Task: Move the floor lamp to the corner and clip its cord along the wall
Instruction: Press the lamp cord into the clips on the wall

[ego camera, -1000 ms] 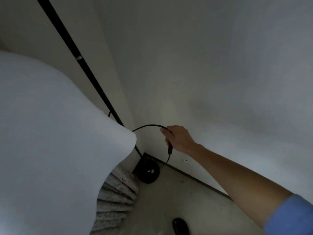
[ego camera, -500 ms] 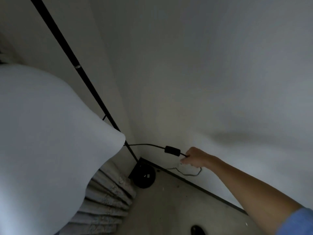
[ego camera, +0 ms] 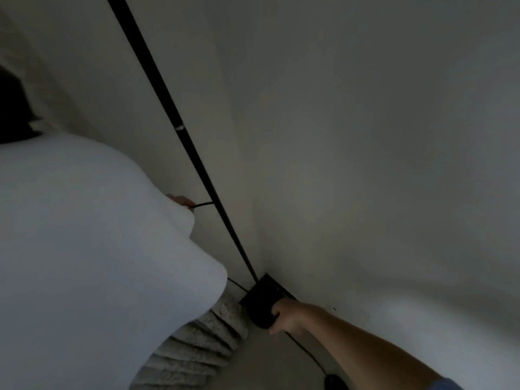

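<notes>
1. Lamp base (ego camera: 260, 301) sits in the corner; your right hand (ego camera: 284, 318) grips its rim.
2. Left hand (ego camera: 181, 200), mostly behind the shade (ego camera: 92, 249), seems to pinch the cord (ego camera: 204, 204) beside the pole (ego camera: 197, 161).
3. Base likely heavy; cord limp: hold near the base.

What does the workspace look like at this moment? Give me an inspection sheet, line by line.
Surface: bare floor in a room corner, dim light.
Job's things: lamp pole leans up and left from the black lamp base, which sits in the corner.
Clutter: big white bulky thing fills the left; ribbed grey fabric below it; dark oval thing at the bottom edge, unidentified.
Grippers: right hand grips the lamp base's near edge; left hand, mostly hidden, pinches the cord.
Cables: cord trails loose over the floor; a short stretch runs from the left hand to the pole. No clips seen.
Surroundings: plain walls, dark skirting.
</notes>
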`<state>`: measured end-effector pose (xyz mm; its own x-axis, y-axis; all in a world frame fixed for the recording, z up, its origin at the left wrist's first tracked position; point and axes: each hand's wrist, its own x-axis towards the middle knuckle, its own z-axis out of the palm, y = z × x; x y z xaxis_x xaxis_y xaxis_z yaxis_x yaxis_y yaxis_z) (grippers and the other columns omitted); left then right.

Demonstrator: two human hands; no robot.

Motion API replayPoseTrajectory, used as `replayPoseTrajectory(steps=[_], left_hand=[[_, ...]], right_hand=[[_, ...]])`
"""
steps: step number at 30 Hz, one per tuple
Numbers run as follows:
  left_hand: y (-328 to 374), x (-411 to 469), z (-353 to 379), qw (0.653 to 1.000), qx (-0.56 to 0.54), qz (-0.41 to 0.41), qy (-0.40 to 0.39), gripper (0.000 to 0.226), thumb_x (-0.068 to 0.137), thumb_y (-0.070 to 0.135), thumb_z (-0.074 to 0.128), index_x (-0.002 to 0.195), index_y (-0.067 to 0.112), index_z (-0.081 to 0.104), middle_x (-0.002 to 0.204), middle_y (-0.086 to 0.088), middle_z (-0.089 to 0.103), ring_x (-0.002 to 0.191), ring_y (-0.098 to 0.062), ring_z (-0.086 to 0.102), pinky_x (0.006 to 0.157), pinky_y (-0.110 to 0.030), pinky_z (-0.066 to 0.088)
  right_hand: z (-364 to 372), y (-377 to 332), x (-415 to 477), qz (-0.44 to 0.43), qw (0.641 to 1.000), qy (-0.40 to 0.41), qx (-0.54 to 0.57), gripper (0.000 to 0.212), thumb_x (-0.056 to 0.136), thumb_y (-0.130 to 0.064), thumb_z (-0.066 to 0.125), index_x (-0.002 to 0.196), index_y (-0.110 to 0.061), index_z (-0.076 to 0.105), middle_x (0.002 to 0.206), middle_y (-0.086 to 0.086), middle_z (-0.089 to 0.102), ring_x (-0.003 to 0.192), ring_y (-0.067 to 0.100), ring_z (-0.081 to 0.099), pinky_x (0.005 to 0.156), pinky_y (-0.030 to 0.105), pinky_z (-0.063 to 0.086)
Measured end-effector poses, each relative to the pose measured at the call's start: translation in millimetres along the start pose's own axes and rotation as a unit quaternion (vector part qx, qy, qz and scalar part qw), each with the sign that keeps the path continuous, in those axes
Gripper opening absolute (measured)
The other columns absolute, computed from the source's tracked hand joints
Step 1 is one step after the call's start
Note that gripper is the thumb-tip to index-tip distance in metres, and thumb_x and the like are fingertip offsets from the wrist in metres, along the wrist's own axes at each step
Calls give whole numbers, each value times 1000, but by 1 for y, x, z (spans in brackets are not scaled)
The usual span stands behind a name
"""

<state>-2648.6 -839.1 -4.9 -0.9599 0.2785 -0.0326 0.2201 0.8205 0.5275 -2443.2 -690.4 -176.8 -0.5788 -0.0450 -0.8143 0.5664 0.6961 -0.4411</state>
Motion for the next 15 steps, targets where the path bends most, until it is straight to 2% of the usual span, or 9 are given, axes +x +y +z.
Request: replayPoseTrajectory(steps=[1, 2, 3, 5, 7, 10, 13, 15], left_hand=[[3, 5, -3, 1000, 4, -22, -9, 27, 91, 5, 51, 113, 2, 65, 106, -16, 63, 83, -16, 54, 62, -6, 40], [3, 7, -4, 999, -14, -41, 11, 26, 90, 6, 51, 111, 3, 66, 109, -19, 66, 82, -15, 52, 70, -14, 43], [2, 11, -3, 997, -29, -55, 33, 23, 90, 7, 52, 107, 2, 67, 107, -21, 68, 82, -18, 55, 73, -23, 44], [6, 15, 6, 990, -92, -80, 71, 19, 89, 5, 53, 99, 0, 69, 99, -26, 70, 82, -32, 63, 71, -25, 42], [15, 22, 16, 985, -144, -79, 60, 17, 88, 0, 54, 95, -4, 69, 98, -27, 70, 89, -37, 65, 76, -27, 43], [39, 30, 10, 959, -270, -74, 43, 17, 87, -9, 52, 92, 0, 66, 91, -21, 67, 90, -33, 59, 83, -40, 44], [53, 22, -12, 936, -336, -48, 94, 24, 88, -12, 47, 87, 5, 64, 76, -9, 64, 77, -27, 62, 77, -45, 49], [52, 12, -33, 929, -350, -17, 118, 22, 88, -8, 50, 88, 7, 66, 71, -5, 69, 69, -16, 66, 67, -37, 54]], right_hand=[[-13, -1, 8, -15, 1000, 0, -11, 79, 88, -39, 61, 150, -13, 21, 158, 8, 23, 140, 29, 32, 109, 34, 37], [-28, -4, 15, -28, 999, 11, -16, 79, 87, -40, 62, 150, -14, 23, 158, 9, 25, 139, 28, 34, 110, 34, 37], [-46, -8, 22, -44, 998, 30, -17, 76, 86, -40, 63, 148, -14, 27, 155, 10, 30, 135, 28, 38, 108, 34, 39], [-87, -20, 33, -88, 993, 82, -6, 66, 87, -35, 62, 144, -14, 36, 149, 10, 39, 131, 28, 43, 106, 32, 40], [-129, -37, 42, -132, 982, 129, 28, 58, 88, -29, 63, 140, -17, 42, 143, 10, 46, 128, 27, 47, 102, 30, 41], [-175, -60, 53, -186, 971, 141, 49, 59, 86, -28, 67, 139, -22, 42, 133, 12, 55, 119, 26, 54, 94, 27, 46], [-191, -78, 60, -223, 968, 109, 33, 67, 84, -27, 71, 142, -27, 37, 138, 11, 50, 120, 25, 53, 90, 26, 43], [-188, -94, 61, -249, 964, 85, 31, 69, 83, -22, 72, 142, -27, 37, 138, 10, 49, 117, 24, 53, 95, 31, 45]])
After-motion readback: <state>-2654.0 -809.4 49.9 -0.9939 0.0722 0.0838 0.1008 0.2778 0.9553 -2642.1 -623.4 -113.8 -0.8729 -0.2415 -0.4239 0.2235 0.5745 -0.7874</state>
